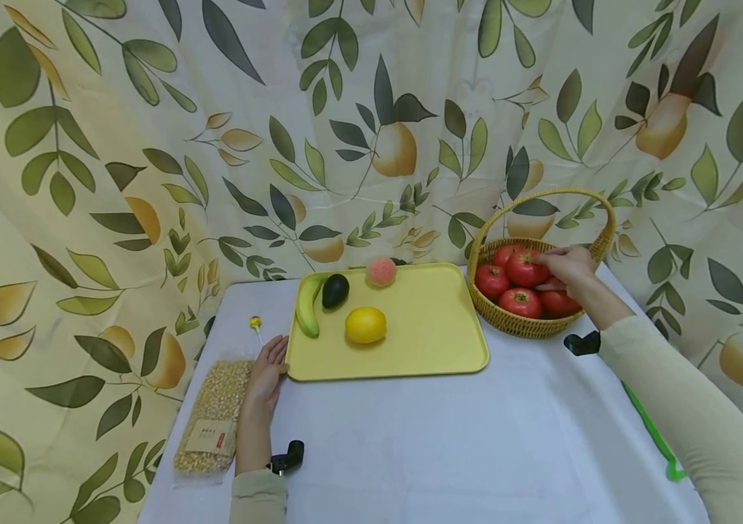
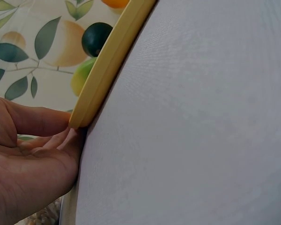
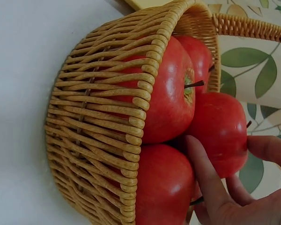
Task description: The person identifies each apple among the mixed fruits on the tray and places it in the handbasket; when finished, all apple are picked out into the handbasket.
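My right hand point(image 1: 570, 269) reaches into a wicker basket point(image 1: 531, 327) at the back right and holds a red apple point(image 3: 220, 133) on top of the pile. Its fingers and thumb lie on opposite sides of that apple. Several more red apples point(image 3: 171, 93) fill the basket around it. My left hand point(image 1: 266, 375) pinches the near left corner of a yellow tray point(image 1: 430, 327); in the left wrist view its fingertips meet the rim. On the tray are a banana point(image 1: 308, 306), a dark avocado point(image 1: 335, 291), a lemon point(image 1: 366, 325) and a pink peach point(image 1: 380, 271).
A clear bag of pale golden grains point(image 1: 217, 400) lies beside my left forearm, with a yellow-wrapped lollipop point(image 1: 255, 322) beyond it. Part of a bright green strip point(image 1: 656, 429) shows beside my right sleeve. A leaf-patterned curtain point(image 1: 371, 196) hangs behind the white-covered table point(image 1: 450, 444).
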Motion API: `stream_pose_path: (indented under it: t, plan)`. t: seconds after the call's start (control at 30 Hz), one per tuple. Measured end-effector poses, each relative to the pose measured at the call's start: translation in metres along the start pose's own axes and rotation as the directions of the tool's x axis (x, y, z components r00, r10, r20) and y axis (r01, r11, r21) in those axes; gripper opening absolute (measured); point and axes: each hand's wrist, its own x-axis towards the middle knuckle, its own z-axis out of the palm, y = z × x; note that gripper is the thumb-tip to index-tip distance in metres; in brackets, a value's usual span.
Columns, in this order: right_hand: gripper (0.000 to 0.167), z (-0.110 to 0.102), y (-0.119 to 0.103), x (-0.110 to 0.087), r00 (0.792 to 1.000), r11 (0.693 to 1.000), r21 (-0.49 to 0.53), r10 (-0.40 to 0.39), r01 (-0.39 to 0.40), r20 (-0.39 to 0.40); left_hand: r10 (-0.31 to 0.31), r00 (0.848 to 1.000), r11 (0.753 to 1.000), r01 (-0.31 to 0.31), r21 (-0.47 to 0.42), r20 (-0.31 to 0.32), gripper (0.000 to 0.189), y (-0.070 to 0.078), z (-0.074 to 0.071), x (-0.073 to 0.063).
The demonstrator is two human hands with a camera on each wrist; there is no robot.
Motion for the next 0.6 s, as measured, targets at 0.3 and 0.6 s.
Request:
stream_pose_path:
  t: [0.3,0.6]
  plan:
    - [0.063,-0.003,-0.002,-0.004,1.000,1.000,-0.001,0.008,-0.008,0.020,0.002,1.000,1.000,-0.002,-0.005,-0.001,0.078,0.002,0.001,0.000]
    - [0.063,-0.008,-0.002,-0.011,0.999,0.999,-0.009,-0.047,0.047,0.013,-0.018,1.000,0.999,0.018,-0.039,0.004,0.075,0.007,0.002,0.001]
